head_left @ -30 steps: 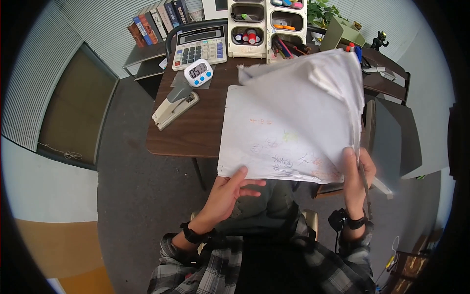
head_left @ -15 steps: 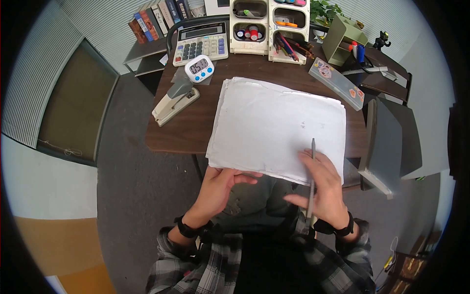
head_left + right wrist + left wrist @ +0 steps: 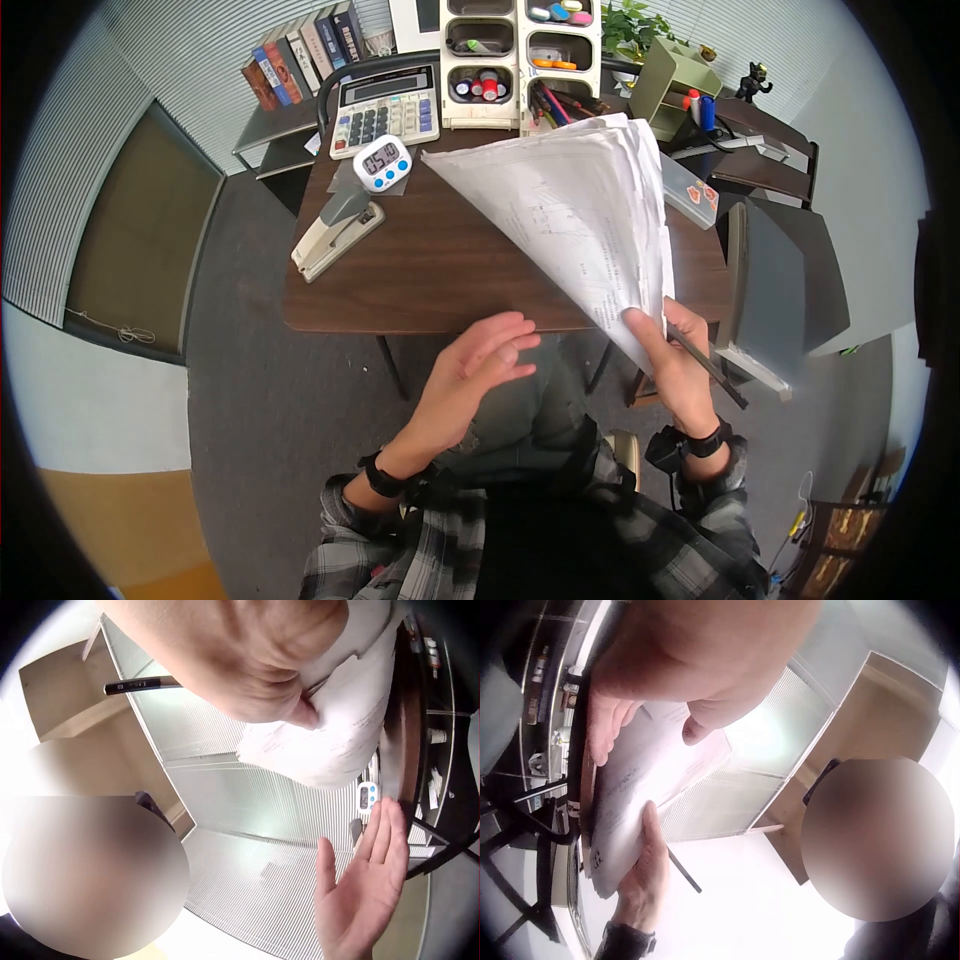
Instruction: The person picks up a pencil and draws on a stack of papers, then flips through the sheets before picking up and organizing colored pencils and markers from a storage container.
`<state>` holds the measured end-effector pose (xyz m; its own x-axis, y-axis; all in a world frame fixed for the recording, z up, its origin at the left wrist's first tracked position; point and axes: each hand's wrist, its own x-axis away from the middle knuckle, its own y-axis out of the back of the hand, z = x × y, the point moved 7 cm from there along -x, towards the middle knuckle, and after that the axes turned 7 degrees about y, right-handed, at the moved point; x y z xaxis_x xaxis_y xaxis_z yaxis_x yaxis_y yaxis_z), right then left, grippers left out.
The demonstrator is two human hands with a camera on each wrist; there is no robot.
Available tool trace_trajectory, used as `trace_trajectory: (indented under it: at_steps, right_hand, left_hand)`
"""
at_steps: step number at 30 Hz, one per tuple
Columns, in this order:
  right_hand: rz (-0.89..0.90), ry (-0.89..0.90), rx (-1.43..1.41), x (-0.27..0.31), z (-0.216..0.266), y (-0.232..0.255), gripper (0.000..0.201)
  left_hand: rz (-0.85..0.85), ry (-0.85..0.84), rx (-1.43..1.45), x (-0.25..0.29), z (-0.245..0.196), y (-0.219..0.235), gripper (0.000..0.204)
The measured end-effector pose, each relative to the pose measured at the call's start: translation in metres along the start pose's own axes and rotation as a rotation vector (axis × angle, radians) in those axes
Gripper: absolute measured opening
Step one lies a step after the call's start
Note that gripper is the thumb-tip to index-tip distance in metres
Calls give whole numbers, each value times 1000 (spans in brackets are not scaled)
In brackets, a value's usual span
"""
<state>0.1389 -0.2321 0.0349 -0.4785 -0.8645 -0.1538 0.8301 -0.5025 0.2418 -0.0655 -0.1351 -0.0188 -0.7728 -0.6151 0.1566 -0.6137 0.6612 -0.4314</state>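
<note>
My right hand (image 3: 675,365) grips a stack of white paper sheets (image 3: 565,205) by its lower right corner, thumb on the near face. The sheets stand raised and bent over the desk, with printed text and handwriting on them. A dark pencil (image 3: 712,370) is tucked in the same hand and juts out toward the lower right; its lettered end (image 3: 142,685) shows in the right wrist view. My left hand (image 3: 470,375) hovers at the desk's front edge with fingers extended, apart from the papers. In the right wrist view its palm (image 3: 367,900) faces up, bare.
On the brown desk (image 3: 440,270) are a stapler (image 3: 338,235), a white timer (image 3: 383,165) and a calculator (image 3: 387,112) at left. A caddy (image 3: 480,60) of stationery stands behind. At right are a pencil box (image 3: 690,190), a green holder (image 3: 675,80) and a grey folder (image 3: 775,290).
Half a second ago the stack lay flat, with my left hand at its near edge. Now my right hand grips its corner, the sheets are bent up rightward, and my left hand is off them.
</note>
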Motion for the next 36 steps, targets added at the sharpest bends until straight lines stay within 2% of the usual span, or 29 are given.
trace_trajectory:
  at_steps: [1, 2, 9, 11, 12, 13, 15, 18, 20, 23, 27, 29, 31, 33, 35, 36]
  right_hand:
    - [15, -23, -23, 0, -2, -2, 23]
    - [-8, 27, -12, 0, -3, -3, 22]
    - [-25, 18, -70, 0, 8, -9, 21]
    - [202, -106, 8, 6, 6, -20, 25]
    - [269, 73, -11, 7, 20, -28, 27]
    - [314, 134, -13, 10, 21, -31, 29]
    - [310, 209, 20, 10, 33, -32, 27]
    - [189, 267, 193, 0, 33, -20, 23]
    - [103, 310, 319, -7, 31, -9, 21]
    - [-31, 359, 462, -19, 26, 12, 20]
    - [-120, 305, 511, -15, 11, 33, 20]
    - [-217, 288, 538, -4, 2, 46, 19]
    - [-247, 292, 556, 11, -5, 51, 17]
    - [-336, 192, 551, 27, -13, 59, 16]
    - [-332, 203, 583, 40, -16, 59, 17]
    - [-306, 183, 512, 45, -22, 57, 18]
  left_hand:
    - [-2, 31, 1, 0, 4, -3, 49]
    - [-6, 62, 2, 0, 7, -5, 49]
    - [-4, 29, 50, -2, 1, -12, 53]
    - [-99, -127, 197, -3, -9, -10, 49]
    - [-124, -109, 94, -2, -6, -7, 50]
    - [-152, -93, -10, -1, -2, -4, 50]
    - [-176, -93, 68, -7, -2, -5, 50]
    - [-276, -82, 190, -13, -3, 5, 49]
    - [-319, 56, 358, -14, 6, 14, 49]
    - [-400, 74, 379, -6, 9, 16, 46]
    - [-395, 124, 393, 15, 19, 9, 49]
    - [-304, 151, 392, 23, 26, 9, 50]
    - [-311, 124, 364, 34, 31, 24, 52]
    - [-311, 92, 337, 41, 23, 38, 53]
    - [-235, 6, 374, 43, 2, 46, 54]
    - [-286, 14, 316, 44, -8, 49, 61]
